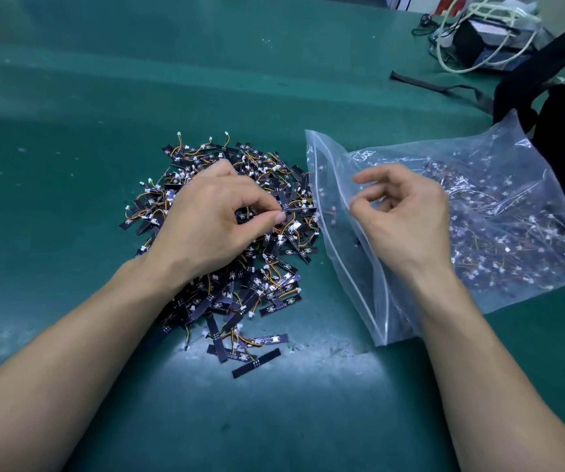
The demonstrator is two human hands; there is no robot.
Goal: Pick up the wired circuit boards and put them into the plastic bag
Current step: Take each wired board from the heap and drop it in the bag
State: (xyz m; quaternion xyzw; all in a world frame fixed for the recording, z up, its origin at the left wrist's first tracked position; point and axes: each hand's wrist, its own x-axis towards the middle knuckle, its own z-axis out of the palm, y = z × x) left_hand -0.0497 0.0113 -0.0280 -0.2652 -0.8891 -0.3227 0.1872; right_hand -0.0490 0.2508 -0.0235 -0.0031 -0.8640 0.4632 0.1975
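Table surface [70,165] is a green mat, smooth, low sheen, flecked with pale scuffs. Circuit boards [240,294], centre: matt black strips, white plastic connectors, orange and yellow insulated wires. Plastic bag [512,165], right: clear film, glossy, creased. Far right: strap [427,84], black cloth, matt; cables [442,59], white, smooth.

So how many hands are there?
2. The left hand pinches a circuit board over the pile; the right hand is by the mouth of the plastic bag.
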